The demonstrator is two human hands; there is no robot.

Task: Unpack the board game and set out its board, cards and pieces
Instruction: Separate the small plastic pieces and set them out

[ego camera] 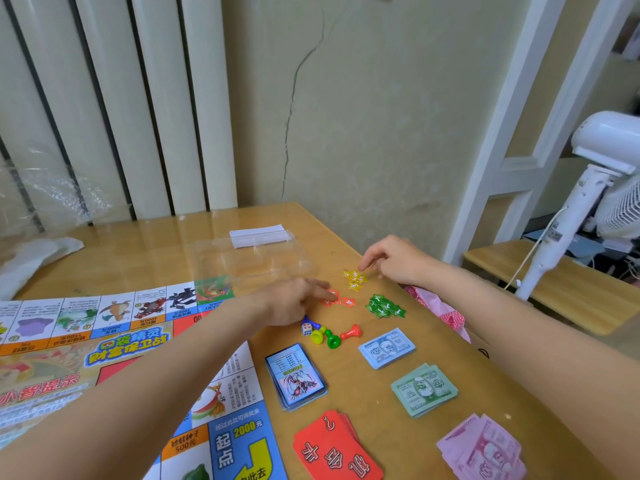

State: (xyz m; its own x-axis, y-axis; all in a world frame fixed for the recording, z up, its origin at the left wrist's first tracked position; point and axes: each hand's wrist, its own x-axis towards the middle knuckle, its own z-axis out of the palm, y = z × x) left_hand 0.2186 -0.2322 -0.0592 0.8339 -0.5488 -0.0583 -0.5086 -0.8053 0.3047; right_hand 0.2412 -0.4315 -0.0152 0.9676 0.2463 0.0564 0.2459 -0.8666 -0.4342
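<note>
- Board lies flat on the left of the wooden worktop, partly under the left forearm.
- Left hand reaches over the board's far right corner; fingertips press down on the red stars. Grip: fingers extended, nothing pinched that I can see.
- Right hand hovers at the yellow stars; thumb and forefinger close together at the pile's edge. Whether a star is pinched: cannot tell.
- Green stars in a heap just right of the red ones, untouched.
- Pawns (blue, yellow, green, red) lie toppled beside a die, near the left wrist.
- Card decks: blue-backed deck beside the board; red deck nearer the viewer.
- Money stacks along the right edge: blue, green, pink.
- Clear plastic tray sits beyond the hands, white slip at its far side.
- Fan stands off the worktop, right.
</note>
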